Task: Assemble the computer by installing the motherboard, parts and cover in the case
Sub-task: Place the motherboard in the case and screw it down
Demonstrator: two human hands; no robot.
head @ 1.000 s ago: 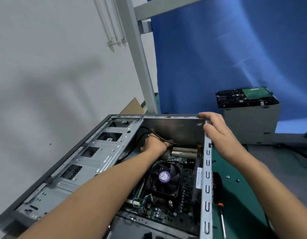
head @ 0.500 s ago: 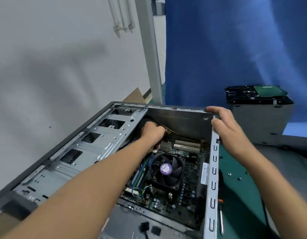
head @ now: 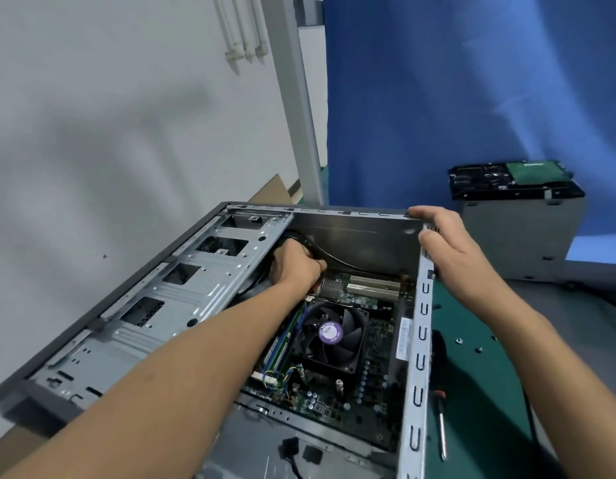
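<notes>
The open grey computer case (head: 196, 299) lies on its side in front of me. Its motherboard (head: 355, 385) sits inside, with a black CPU fan (head: 330, 335) in the middle. My left hand (head: 292, 267) reaches deep into the far end of the case and curls around black cables (head: 329, 255) beside the drive cage. My right hand (head: 448, 247) grips the case's far right corner, thumb along the top rim and fingers over the outside edge.
A hard drive (head: 510, 179) rests on a grey metal box (head: 522, 236) at the back right. Loose screws (head: 469, 344) and a screwdriver (head: 442, 426) lie on the green mat (head: 479, 392) right of the case. A blue curtain hangs behind.
My left hand has pushed farther into the case toward the drive cage with the cables. My right hand stays on the corner. My head has moved, shifting the view.
</notes>
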